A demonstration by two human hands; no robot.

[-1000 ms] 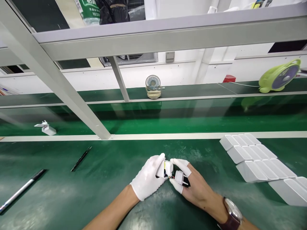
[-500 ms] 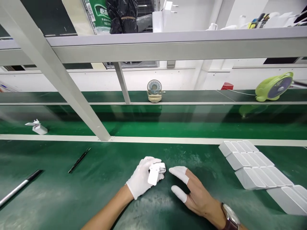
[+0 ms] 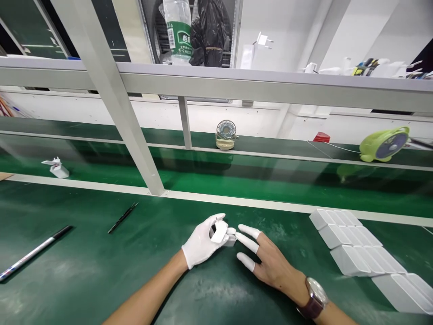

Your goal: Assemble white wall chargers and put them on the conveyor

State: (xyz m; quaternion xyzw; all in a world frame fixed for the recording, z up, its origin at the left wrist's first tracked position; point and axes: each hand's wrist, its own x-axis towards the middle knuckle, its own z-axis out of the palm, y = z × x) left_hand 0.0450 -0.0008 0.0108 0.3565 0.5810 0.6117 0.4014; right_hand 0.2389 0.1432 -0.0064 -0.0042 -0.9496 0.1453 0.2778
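A small white plastic device (image 3: 221, 232) with a flap sits in my left hand (image 3: 202, 241), which wears a white glove and has its fingers wrapped round it. Just to the right, my right hand (image 3: 270, 257) has white finger covers on the thumb and two fingers, which are spread apart. One covered fingertip is at the device's right side; whether it touches is hard to tell. A watch (image 3: 314, 295) is on the right wrist.
White trays (image 3: 352, 243) form a diagonal row at the right. Black tweezers (image 3: 122, 218) and a marker (image 3: 34, 255) lie left. Beyond the pale edge strip are another white device (image 3: 58, 169), a small fan (image 3: 226, 134) and a green fan (image 3: 384, 143). A slanted post (image 3: 125, 113) rises left of centre.
My left hand has turned the device, its flap now angled differently. My right hand's fingers have moved closer to it, with another covered finger showing. The head view has tilted and shifted.
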